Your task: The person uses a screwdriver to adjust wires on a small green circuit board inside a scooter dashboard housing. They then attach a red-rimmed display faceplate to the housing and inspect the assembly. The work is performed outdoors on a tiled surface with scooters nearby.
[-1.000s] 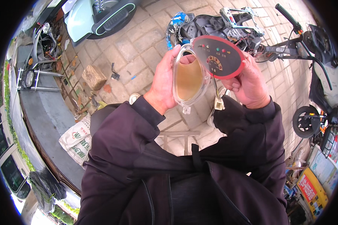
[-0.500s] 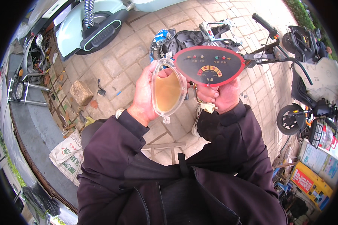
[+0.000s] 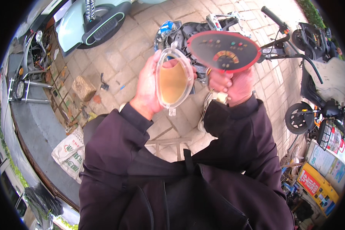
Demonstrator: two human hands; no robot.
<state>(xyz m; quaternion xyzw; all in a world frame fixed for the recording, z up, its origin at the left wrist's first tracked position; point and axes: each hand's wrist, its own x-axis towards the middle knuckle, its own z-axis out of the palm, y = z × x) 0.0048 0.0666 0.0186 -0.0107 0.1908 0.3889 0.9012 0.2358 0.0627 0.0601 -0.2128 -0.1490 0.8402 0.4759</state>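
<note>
My left hand is closed round a clear plastic cover, an oval with small tabs at both ends and a tan film across its middle. To the right, my right hand grips a dashboard panel from below. The panel is dark with a red rim, small indicator lights and an arc of yellow segments. A pale wire connector dangles under it, blurred by motion. Cover and panel are held up side by side, slightly apart. The fingers behind each piece are partly hidden.
Stripped scooter parts lie on the paving beyond my hands, joined to a handlebar. A pale green scooter stands far left, near a wooden block. A white sack lies at left, a yellow box at lower right.
My right hand has lifted the dashboard panel up and to the right, away from the cover. My left hand has raised the cover slightly.
</note>
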